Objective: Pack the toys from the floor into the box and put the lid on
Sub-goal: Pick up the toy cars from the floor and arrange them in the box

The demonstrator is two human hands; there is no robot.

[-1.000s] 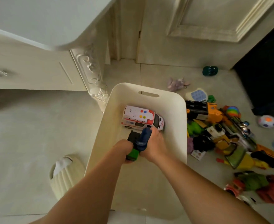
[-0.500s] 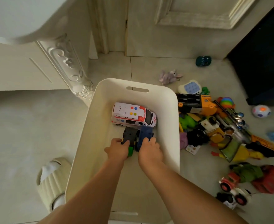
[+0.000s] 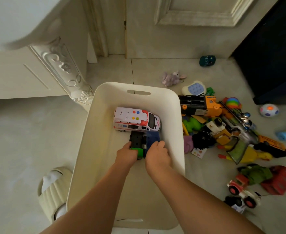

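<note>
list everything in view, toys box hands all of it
box: one, cream, on the floor, centre, no lid on
ambulance: one, white and red, inside the box at its far end
toy truck: one, black, blue and green, inside the box beside the ambulance
toy pile: many, mixed colours, floor right of the box
plush: one, purple, floor beyond the pile
ball: one, white with coloured spots, floor far right
bin: one, cream, floor left of the box
left hand: one, grips the toy truck's green end
right hand: one, grips the toy truck's blue side
</note>
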